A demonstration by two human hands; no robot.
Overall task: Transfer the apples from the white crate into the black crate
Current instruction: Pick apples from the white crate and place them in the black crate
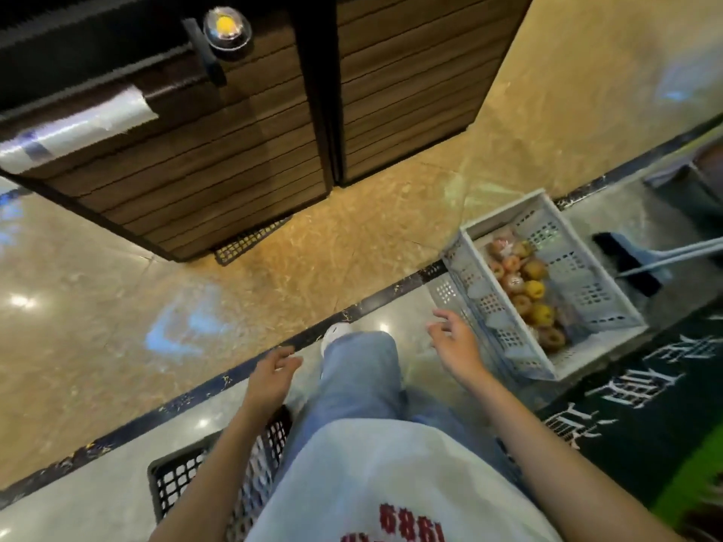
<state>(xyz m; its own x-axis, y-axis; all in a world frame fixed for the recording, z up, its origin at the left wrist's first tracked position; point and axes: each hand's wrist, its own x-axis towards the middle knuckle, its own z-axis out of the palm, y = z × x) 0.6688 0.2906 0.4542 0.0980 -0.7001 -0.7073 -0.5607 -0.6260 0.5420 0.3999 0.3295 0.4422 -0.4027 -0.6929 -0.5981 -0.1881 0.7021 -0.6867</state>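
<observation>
Empty hands, the right one close to the white crate of apples

The black crate [176, 475] stands on the floor by the person's left leg, partly hidden by the forearm, and its contents cannot be made out. Above its far end is the left hand [270, 379], fingers loosely curled and holding nothing. The right hand [455, 346] is also empty, fingers relaxed and spread, just beside the near wall of the white crate [493, 311]. Beyond that wall the apples [534, 289] lie in a line along the bottom. This looks like a reach. It would go best by bending over the wall, closing round one top apple, then carrying it across to the black crate.
</observation>
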